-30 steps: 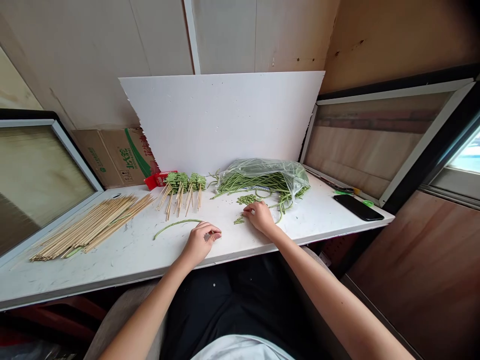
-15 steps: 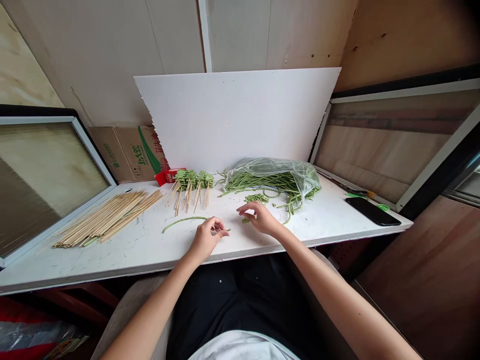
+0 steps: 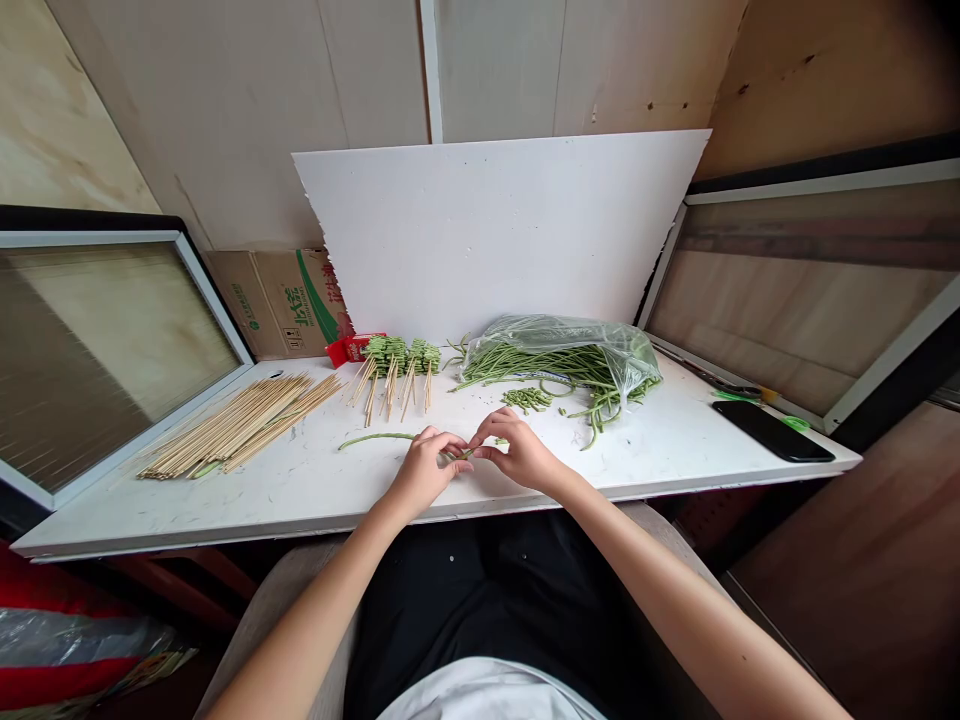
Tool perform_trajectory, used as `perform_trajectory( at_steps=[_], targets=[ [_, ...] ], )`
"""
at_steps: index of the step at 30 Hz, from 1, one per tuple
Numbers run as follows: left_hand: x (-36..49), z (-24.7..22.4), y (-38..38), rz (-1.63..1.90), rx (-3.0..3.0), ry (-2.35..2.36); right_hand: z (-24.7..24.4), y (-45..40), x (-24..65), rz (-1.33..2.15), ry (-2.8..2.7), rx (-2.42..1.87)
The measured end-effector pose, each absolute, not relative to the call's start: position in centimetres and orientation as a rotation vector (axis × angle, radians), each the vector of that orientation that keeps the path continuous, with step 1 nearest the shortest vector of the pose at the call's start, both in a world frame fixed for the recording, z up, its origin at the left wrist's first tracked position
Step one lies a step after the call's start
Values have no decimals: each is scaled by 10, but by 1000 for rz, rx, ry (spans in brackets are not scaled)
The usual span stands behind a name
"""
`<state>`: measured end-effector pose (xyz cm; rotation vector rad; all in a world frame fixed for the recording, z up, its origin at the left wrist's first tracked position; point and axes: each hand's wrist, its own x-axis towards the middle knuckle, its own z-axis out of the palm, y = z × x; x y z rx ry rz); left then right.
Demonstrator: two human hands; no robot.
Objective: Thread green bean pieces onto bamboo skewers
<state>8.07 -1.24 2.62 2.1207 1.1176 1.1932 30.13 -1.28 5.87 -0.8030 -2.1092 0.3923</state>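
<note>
A long green bean (image 3: pixel 375 438) extends leftward over the white table from my left hand (image 3: pixel 429 468), whose fingers are closed around it. My right hand (image 3: pixel 517 452) meets the left one and pinches the bean's right end between thumb and fingertips. Just behind the right hand lies a small pile of short bean pieces (image 3: pixel 527 399). Farther back, a clear plastic bag (image 3: pixel 559 332) holds many long green beans (image 3: pixel 540 363), some spilling out at its front right.
Bare bamboo skewers (image 3: pixel 240 425) lie bundled at left. Several skewers threaded with bean pieces (image 3: pixel 401 355) rest near a red packet (image 3: pixel 346 349) and a cardboard box (image 3: pixel 277 300). A white board (image 3: pixel 495 240) stands behind. A black phone (image 3: pixel 772 431) lies at right.
My right hand has moved left to meet my left hand and now grips the bean's end. The camera view has shifted slightly left.
</note>
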Motion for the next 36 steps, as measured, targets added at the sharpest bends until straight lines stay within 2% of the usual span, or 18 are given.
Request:
perform_trajectory(
  at_steps=[10,22,30,36],
  targets=[
    [71,30,-8,1226,2398,1191,54,-11,305,556,-2017,-892],
    [81,35,-17,1221,2365,1016,45,-13,292,388,-2049,-846],
    [83,42,-21,1169,2263,973,38,-12,289,569,-1957,-804],
    [77,37,-15,1166,2153,1039,48,11,323,689,-1774,-880]
  ],
)
